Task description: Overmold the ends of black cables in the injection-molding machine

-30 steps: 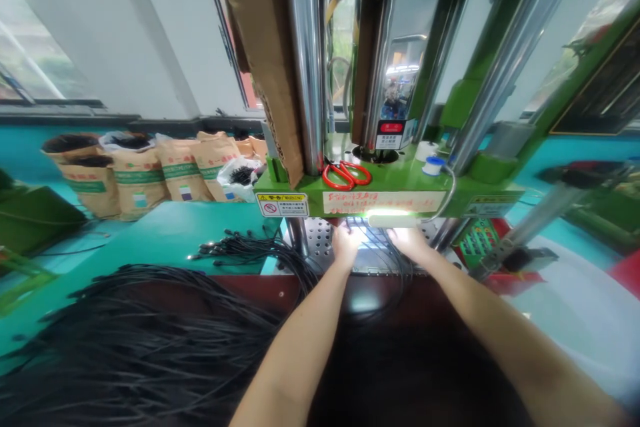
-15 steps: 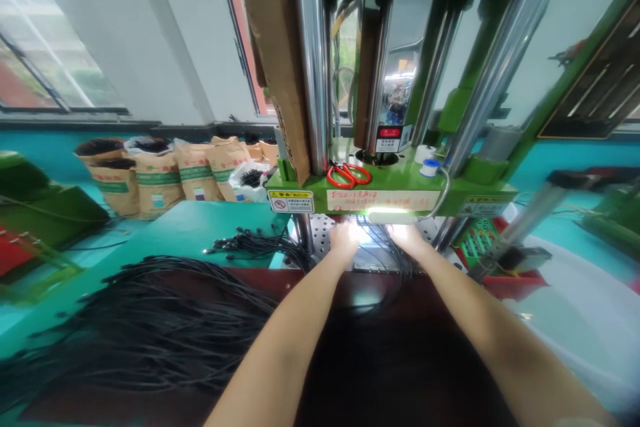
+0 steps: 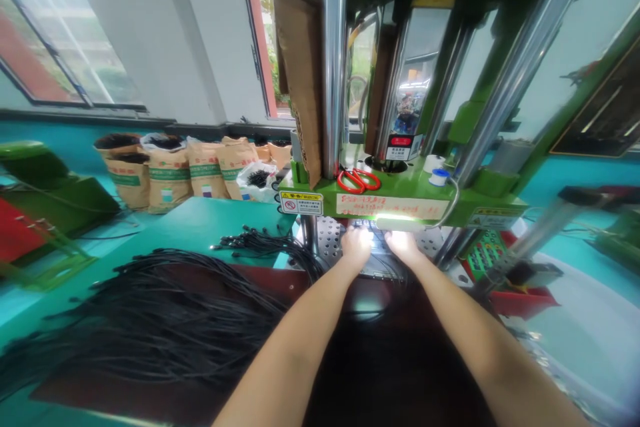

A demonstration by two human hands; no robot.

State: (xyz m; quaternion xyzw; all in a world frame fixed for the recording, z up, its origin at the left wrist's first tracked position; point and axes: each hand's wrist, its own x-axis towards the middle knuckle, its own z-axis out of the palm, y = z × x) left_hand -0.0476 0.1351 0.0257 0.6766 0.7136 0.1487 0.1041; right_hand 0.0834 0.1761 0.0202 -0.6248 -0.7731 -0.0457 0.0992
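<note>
l hand [image 3: 357,243] & r hand [image 3: 401,243] low under green press beam [image 3: 400,189]; thin dark cables [image 3: 386,265] btwn them on lit plate, long axis roughly toward person, abt equally near both. fingers lost in glare, can't tell if gripping.

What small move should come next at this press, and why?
Probably a slight straightening of the black cables: they run between the left hand and right hand, close together in the light of the lamp below the green press beam. Glare obscures the grip.
</note>
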